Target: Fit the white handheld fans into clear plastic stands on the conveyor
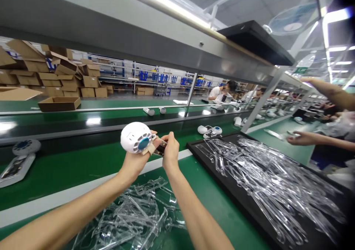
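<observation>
A white handheld fan [135,136] with a round vented head and a blue centre is held up over the green belt. My left hand [140,161] is closed around it just below the head, with a pale wrap on one finger. At the fan's open handle, where dark electronics show, my right hand [170,150] has its fingers bent in against the part. Whether those fingers also pinch a small piece is hidden. Below my forearms lies a loose heap of clear plastic strips [133,216] on the green bench.
To the right, a black tray [222,191] holds many clear plastic pieces. An opened fan unit [19,161] lies on the belt at left, and white fan parts [209,131] sit beyond the tray. A co-worker's hand [301,138] reaches in from the right. A metal beam [166,39] crosses overhead.
</observation>
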A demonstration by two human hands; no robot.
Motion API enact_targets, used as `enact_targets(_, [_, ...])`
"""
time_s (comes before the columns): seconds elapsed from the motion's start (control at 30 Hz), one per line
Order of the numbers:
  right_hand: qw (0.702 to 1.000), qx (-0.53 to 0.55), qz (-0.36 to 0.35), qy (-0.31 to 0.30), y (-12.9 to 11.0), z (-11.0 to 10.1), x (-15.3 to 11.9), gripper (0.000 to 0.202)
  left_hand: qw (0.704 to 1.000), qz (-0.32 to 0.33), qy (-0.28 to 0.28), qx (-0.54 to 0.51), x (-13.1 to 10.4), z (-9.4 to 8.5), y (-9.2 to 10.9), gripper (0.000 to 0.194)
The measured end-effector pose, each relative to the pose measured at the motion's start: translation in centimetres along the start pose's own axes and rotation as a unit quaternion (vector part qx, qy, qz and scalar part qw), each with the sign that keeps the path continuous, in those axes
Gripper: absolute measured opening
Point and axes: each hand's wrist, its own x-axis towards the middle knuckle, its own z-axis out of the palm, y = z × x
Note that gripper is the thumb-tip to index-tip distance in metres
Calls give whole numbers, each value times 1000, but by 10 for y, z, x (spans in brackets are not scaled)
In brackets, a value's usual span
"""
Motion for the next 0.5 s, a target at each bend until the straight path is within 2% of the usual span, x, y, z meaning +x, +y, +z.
enact_targets(0.07, [1000, 9, -7, 2, -2, 7, 3, 58, 999, 38, 1, 35, -5, -1, 1, 37])
enact_targets(0.17, [999, -21, -30, -3, -7, 14, 3, 56, 996, 51, 5, 74, -7, -3, 5, 32])
enact_targets(0.23, [994, -92, -47, -35, -8, 17, 3, 57, 997, 28, 20, 64, 1, -6, 6, 33])
enact_targets(0.3, [978, -169, -61, -103, -6, 16, 3, 55, 998, -45, 29, 26, 19, -18, 1, 39])
enact_targets(0.33, [968, -196, -67, -144, -5, 13, 3, 50, 995, -94, 32, 13, 30, -30, -4, 42])
enact_targets(0.4, [942, -237, -86, -223, -1, -2, 0, 33, 982, -179, 42, 35, 54, -66, -19, 46])
enact_targets(0.43, [927, -254, -96, -257, 1, -14, -2, 24, 973, -208, 59, 76, 65, -90, -28, 47])
enact_targets(0.5, [898, -280, -108, -322, 4, -40, -11, 13, 955, -219, 100, 171, 81, -143, -43, 47])
